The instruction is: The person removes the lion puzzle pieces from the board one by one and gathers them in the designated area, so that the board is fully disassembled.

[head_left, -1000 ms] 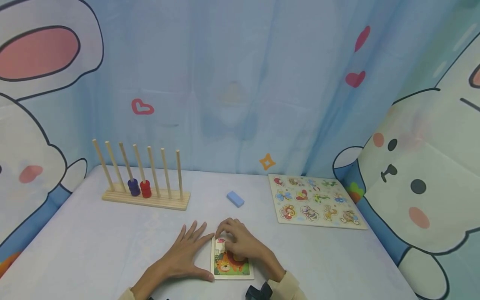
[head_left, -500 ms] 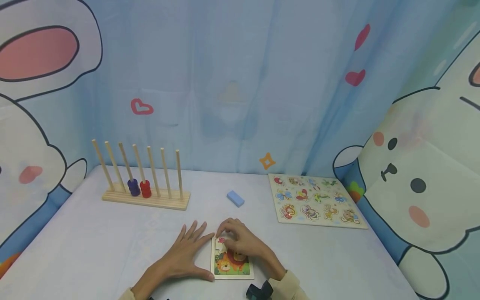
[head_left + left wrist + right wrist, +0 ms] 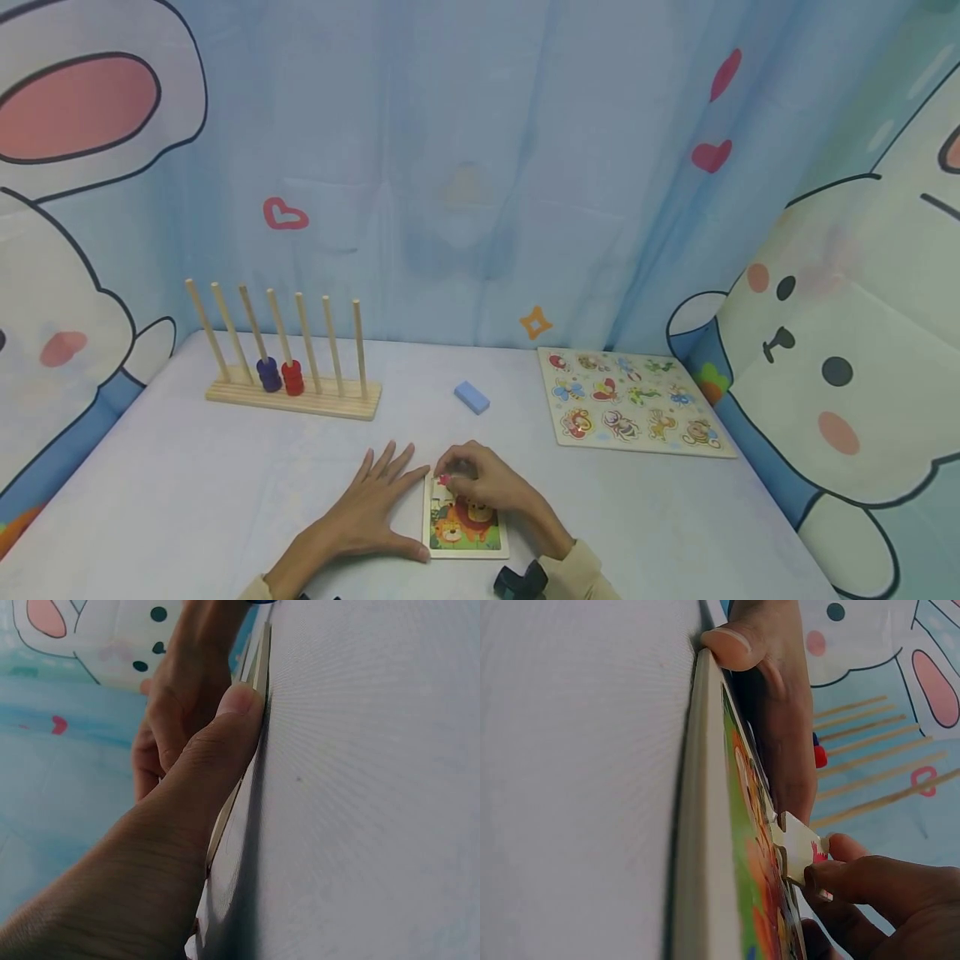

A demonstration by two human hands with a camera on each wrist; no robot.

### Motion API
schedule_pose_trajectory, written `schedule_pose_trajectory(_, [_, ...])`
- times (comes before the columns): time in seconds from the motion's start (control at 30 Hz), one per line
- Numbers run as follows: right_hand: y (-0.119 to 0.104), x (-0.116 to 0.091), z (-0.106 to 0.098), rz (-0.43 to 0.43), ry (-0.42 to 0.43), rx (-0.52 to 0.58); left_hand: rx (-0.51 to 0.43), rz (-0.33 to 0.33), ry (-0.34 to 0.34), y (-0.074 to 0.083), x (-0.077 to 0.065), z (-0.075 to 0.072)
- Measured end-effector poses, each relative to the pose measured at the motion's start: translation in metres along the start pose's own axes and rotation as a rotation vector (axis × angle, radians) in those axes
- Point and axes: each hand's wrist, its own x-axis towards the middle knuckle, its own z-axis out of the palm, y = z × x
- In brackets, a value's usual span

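Lower centre, right hand [image 3: 487, 482] pinches a pale puzzle piece [image 3: 798, 846], grip nearly closed; left hand [image 3: 373, 510] spread, thumb touching puzzle board [image 3: 716, 825]. More lion print [image 3: 474, 518] shows than a second ago.

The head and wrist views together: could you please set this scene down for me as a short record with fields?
left hand: spread beside the lion puzzle, touching its near left corner
right hand: pinches a pale puzzle piece with pink print
piece pose: tilted up from the puzzle's picture
left rear: wooden rack, seven pegs; purple beads and red beads on neighbouring pegs
behind puzzle: blue block
right rear: picture board with small animals
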Motion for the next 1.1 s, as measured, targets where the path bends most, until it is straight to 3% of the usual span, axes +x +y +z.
schedule_pose_trajectory(0.3, [0.003, -0.001, -0.004, -0.041, 0.019, 0.125, 0.006, 0.002, -0.011, -0.002, 0.0, 0.002])
schedule_pose_trajectory(0.47, [0.005, -0.004, -0.008, -0.074, 0.086, 0.199, -0.001, 0.003, -0.008, -0.002, 0.0, 0.003])
schedule_pose_trajectory(0.7, [0.017, -0.019, -0.035, 0.012, 0.141, 0.268, 0.023, -0.004, 0.006, -0.003, -0.001, 0.004])
schedule_pose_trajectory(0.93, [0.039, -0.048, -0.066, 0.135, 0.148, 0.159, 0.001, -0.002, 0.015, -0.004, -0.001, 0.005])
schedule_pose_trajectory(1.1, [0.043, -0.059, -0.074, 0.178, 0.121, 0.083, 0.003, 0.009, 0.022, -0.004, -0.001, 0.004])
